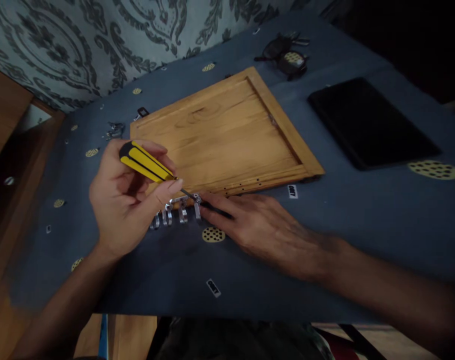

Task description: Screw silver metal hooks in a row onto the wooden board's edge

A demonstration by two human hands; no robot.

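My left hand (pixel 124 200) is closed round a yellow-and-black screwdriver (pixel 147 162), which slants down to the right. Its tip meets a metal hook (pixel 197 207) on the near edge of a framed wooden board (pixel 212 135). Several more silver hooks (pixel 182 212) line that edge to the left, partly behind my left hand. From the right, my right hand (pixel 261 222) pinches the rightmost hook between thumb and index finger. A dark strip shows between those fingers, too unclear to name. Small dark holes (pixel 242 189) run along the board's edge further right.
A black tablet (pixel 373 122) lies on the blue patterned tablecloth (pixel 272 295), right of the board. Behind the board sits a dark bundle with keys (pixel 289 55). Small metal parts (pixel 115 130) lie at the left. A patterned wall (pixel 137 40) borders the table's far side.
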